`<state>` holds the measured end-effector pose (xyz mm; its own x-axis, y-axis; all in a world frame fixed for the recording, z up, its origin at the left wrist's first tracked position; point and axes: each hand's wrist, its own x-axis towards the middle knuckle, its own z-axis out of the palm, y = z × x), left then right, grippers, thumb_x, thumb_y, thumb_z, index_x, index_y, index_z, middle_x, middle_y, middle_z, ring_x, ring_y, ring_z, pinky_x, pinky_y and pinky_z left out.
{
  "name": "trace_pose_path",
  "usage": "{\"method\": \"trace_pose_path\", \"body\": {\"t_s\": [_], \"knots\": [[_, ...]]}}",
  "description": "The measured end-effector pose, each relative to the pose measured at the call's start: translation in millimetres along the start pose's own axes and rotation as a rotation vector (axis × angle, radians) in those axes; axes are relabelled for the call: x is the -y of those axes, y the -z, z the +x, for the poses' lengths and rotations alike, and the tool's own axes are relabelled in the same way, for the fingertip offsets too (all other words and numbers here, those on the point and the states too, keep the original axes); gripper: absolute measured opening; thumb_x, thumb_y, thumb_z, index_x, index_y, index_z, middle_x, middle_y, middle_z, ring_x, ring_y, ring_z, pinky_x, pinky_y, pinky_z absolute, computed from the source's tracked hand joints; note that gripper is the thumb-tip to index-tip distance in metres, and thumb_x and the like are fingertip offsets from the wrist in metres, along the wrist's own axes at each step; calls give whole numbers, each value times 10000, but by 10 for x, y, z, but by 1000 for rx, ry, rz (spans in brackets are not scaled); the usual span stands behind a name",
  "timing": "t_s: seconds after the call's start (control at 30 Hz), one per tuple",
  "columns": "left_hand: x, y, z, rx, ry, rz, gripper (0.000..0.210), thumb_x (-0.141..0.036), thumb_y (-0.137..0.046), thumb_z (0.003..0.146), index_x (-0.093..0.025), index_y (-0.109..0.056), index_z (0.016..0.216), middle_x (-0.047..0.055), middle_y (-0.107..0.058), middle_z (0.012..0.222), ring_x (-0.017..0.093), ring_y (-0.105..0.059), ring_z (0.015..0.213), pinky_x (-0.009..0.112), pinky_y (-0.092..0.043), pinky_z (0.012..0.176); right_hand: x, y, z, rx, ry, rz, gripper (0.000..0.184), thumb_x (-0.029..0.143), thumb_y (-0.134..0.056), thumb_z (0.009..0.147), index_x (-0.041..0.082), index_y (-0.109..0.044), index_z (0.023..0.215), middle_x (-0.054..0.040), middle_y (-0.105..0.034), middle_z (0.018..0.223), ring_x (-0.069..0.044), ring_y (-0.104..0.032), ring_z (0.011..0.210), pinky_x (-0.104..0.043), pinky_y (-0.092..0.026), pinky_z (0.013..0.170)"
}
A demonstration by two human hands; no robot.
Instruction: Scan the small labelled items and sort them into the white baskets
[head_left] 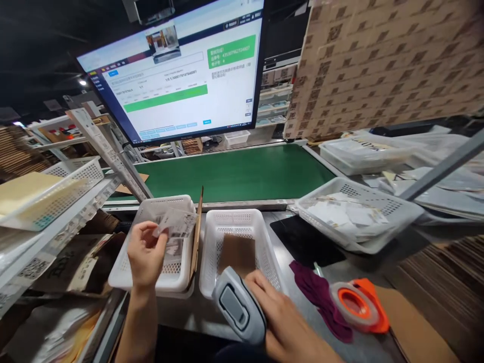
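My left hand (145, 254) holds a small printed paper label (177, 223) above a white perforated basket (126, 262) that has more paper slips in it. My right hand (282, 315) grips a grey handheld barcode scanner (239, 306) at the near edge of the bench. The scanner sits just in front of a second white basket (236, 218) with a brown cardboard piece (238, 253) lying inside. A thin cardboard sheet (196, 237) stands upright between the two baskets.
A large monitor (181, 70) hangs over a green conveyor belt (242, 174). To the right are a white basket of papers (397, 214), an orange tape dispenser (357, 305), a purple cloth (319, 297) and a black mat (302, 239). Shelving stands at left, stacked cartons (378, 60) behind.
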<state>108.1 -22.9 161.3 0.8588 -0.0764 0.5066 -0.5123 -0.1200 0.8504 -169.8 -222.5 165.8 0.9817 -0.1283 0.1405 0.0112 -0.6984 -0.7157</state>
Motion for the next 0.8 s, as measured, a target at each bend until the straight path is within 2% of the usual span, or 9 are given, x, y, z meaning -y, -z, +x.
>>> {"method": "trace_pose_path", "body": {"t_s": [0.1,0.2,0.33,0.43,0.5,0.6,0.67,0.73,0.8], "knots": [[-409,-186,-496,89,-133,-39,225,-191,-831,928,-228,-696,1105,-7,-777,934,128,-778,719,152,-610,643,32,121,35,-83,40,23,313,140,-497,837,202,-640,1108,-94,-639,1083,-218,-678,937,-295,-550,752],[-442,-515,-1006,247,-186,-19,200,-159,-716,1013,-264,-686,1181,11,-807,1002,151,-810,788,186,-637,695,-156,132,-175,-92,-34,71,146,203,-517,929,205,-646,998,-67,-639,1001,-192,-665,859,-273,-553,732],[58,-1115,-1526,557,86,112,256,-213,-602,1038,-229,-664,1286,108,-830,1090,274,-825,853,381,-677,798,-832,-196,-783,-97,-313,116,269,325,-612,913,190,-733,1113,-115,-751,1138,-244,-756,986,-291,-635,844],[549,-1474,-1697,793,396,206,477,-127,-550,1009,-141,-605,1483,204,-804,1280,358,-803,1172,499,-643,1073,-1392,-573,-1236,-121,-537,125,499,527,-681,875,161,-779,1200,-175,-797,1248,-348,-792,1166,-370,-672,966],[743,-1571,-1739,864,475,266,624,-22,-537,937,-91,-593,1555,280,-727,1451,395,-702,1410,531,-537,1255,-1613,-769,-1408,-118,-621,128,598,605,-698,829,152,-796,1208,-195,-803,1262,-390,-782,1215,-427,-661,1039],[671,-1410,-1753,945,445,278,744,35,-596,831,-45,-629,1570,320,-552,1667,427,-494,1625,539,-367,1403,-1668,-903,-1418,-86,-696,121,545,542,-670,757,184,-811,1143,-193,-802,1198,-416,-770,1195,-470,-635,1041],[422,-1084,-1697,1043,360,167,664,-43,-672,863,-101,-696,1524,245,-611,1647,395,-552,1585,530,-432,1371,-1605,-899,-1303,-61,-734,112,520,465,-624,699,176,-794,1097,-206,-783,1184,-423,-751,1202,-485,-612,1044],[163,-646,-1519,1140,238,-75,394,-217,-717,970,-198,-809,1353,148,-800,1388,317,-777,1260,455,-630,1143,-1535,-854,-1148,-23,-747,101,543,392,-592,678,148,-766,1131,-211,-760,1232,-403,-729,1244,-472,-579,1095],[57,-233,-1183,1074,274,-220,240,-369,-678,1077,-219,-861,1121,70,-845,922,225,-814,823,312,-669,788,-1486,-791,-994,50,-757,63,489,321,-595,720,131,-742,1146,-202,-748,1233,-370,-727,1231,-450,-556,1107]]}}
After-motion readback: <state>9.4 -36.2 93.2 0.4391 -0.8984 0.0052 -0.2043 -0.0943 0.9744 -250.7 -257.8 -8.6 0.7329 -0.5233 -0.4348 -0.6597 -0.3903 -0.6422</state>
